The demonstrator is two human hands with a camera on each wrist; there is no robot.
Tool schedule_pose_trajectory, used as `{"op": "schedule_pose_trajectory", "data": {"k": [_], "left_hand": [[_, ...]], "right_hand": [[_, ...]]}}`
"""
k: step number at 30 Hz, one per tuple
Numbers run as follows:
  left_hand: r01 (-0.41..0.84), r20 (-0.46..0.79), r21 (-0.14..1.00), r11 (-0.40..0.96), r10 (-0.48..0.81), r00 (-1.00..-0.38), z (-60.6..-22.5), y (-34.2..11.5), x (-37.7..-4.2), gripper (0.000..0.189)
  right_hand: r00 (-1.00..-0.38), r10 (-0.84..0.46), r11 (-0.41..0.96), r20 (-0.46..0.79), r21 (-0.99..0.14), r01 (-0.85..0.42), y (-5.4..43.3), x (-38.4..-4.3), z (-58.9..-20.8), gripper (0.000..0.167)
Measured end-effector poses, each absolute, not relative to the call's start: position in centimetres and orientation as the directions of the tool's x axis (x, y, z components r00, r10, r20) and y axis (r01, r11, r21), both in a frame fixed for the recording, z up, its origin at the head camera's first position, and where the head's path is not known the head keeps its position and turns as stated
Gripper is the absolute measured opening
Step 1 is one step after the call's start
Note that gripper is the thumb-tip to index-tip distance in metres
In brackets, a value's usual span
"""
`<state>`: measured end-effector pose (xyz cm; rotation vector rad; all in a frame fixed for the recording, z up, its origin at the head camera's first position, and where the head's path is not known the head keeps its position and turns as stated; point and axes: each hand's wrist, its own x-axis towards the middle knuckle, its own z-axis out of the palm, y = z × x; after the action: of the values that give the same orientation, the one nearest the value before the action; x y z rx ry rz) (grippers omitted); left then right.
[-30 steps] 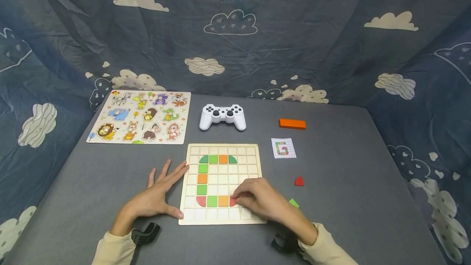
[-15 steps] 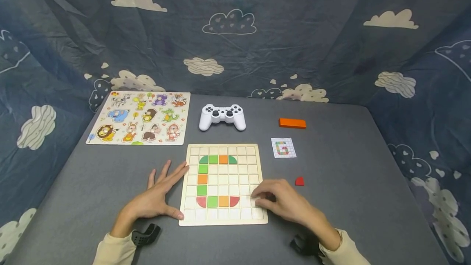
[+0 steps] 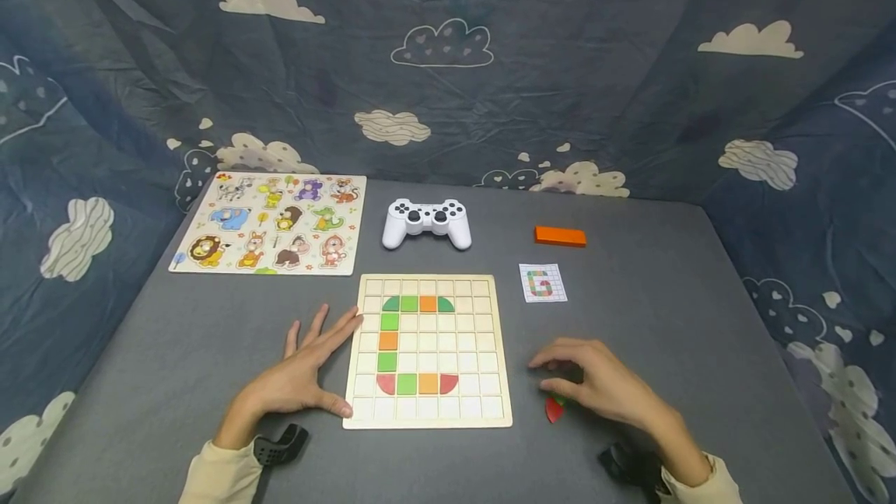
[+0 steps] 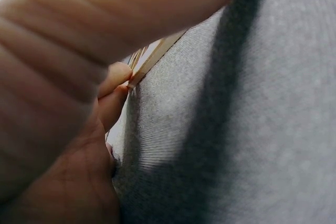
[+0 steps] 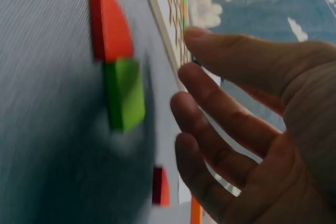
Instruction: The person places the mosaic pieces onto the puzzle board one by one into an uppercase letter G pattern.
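Observation:
My left hand [image 3: 301,379] is spread along the left side of a wooden grid board [image 3: 427,342], its fingertips and thumb at the edge. Set in the grid are green and orange squares and rounded corner tiles, including a red corner tile [image 3: 449,384] at the lower right. To the right of the board, my right hand [image 3: 595,377] hovers with loosely bent fingers and nothing between them. Beneath it lie a red quarter-round tile [image 5: 111,27] and a green square tile [image 5: 126,95], end to end. Another red tile [image 5: 161,186] is farther off, hidden in the head view by the hand.
Behind the board is a white game controller [image 3: 427,224]. An animal puzzle board [image 3: 266,224] stands at the back left. To the right are a small pattern card [image 3: 542,283] and an orange block [image 3: 560,236]. A cloud-print cloth [image 3: 448,115] surrounds the grey table.
My right hand has let go of the red corner tile in the grid and moved right, off the board, over the loose tiles. The left hand has stayed at the board's edge.

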<state>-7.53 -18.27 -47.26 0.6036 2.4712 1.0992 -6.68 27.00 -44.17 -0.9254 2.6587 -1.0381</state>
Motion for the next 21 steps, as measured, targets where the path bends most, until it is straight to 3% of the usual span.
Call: {"op": "schedule_pose_trajectory", "data": {"k": [21], "left_hand": [[0.240, -0.147, 0.762, 0.601, 0.522, -0.840, -47.4, -18.3, -7.6, 0.130]], "right_hand": [[-0.803, -0.596, 0.619, -0.004, -0.639, -0.457, 30.0, -5.4, -44.7, 0.042]]}}
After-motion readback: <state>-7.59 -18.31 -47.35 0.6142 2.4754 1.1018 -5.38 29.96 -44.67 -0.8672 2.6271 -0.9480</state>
